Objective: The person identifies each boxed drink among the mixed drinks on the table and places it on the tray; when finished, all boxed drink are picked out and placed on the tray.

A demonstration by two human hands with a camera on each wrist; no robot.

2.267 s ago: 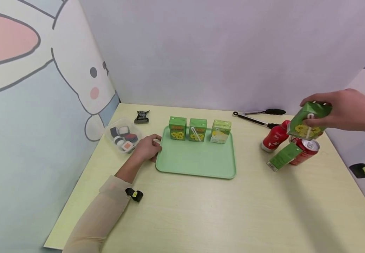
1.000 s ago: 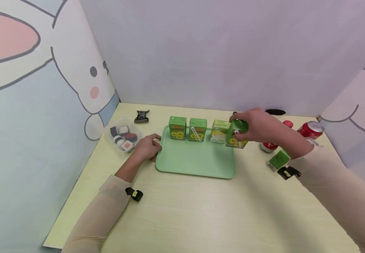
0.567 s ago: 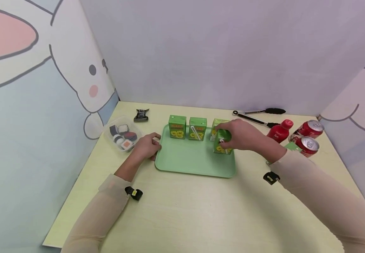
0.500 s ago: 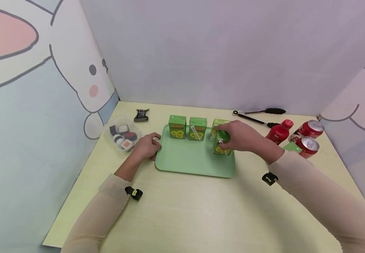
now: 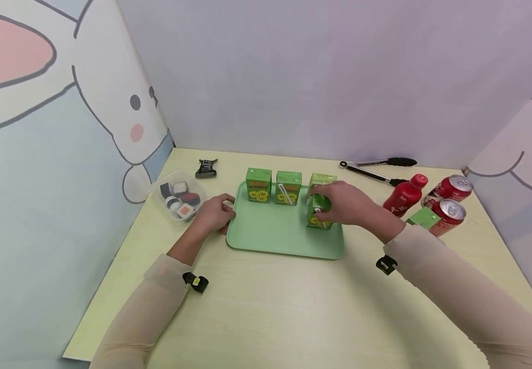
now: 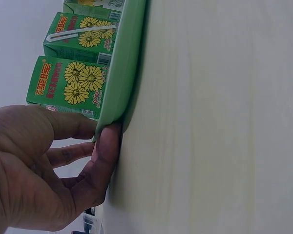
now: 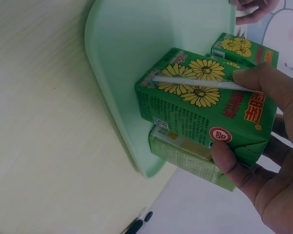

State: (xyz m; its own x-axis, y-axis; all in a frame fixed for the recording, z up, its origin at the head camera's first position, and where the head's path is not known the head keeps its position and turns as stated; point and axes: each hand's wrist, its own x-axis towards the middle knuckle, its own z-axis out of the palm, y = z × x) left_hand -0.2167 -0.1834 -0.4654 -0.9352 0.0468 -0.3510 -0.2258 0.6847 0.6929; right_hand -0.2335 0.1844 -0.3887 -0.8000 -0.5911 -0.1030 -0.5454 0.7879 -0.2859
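My left hand [image 5: 215, 212] pinches the left rim of a light green tray [image 5: 270, 233]; in the left wrist view, thumb and fingers lie on either side of that rim. Over the tray's right part, my right hand [image 5: 346, 202] grips a green drink carton [image 7: 200, 102] with yellow flowers and a white straw. Whether its base touches the tray, I cannot tell. Directly behind it stands a paler green carton [image 5: 323, 178], partly covered by the hand. Two more green cartons stand along the tray's back edge, one at left [image 5: 258, 185] and one with a straw [image 5: 288, 188].
Right of the tray are a red bottle [image 5: 405, 195], two red cans [image 5: 450, 214] and another green carton [image 5: 424, 218], partly hidden by the sleeve. Black-handled tongs [image 5: 371, 174] lie behind. A clear box of sushi-like pieces [image 5: 179, 197] and a black packet [image 5: 207, 168] sit at left.
My right hand has carried the green carton from above the cans leftward to the tray, then slightly further left and lower. My left hand has stayed on the tray's rim.
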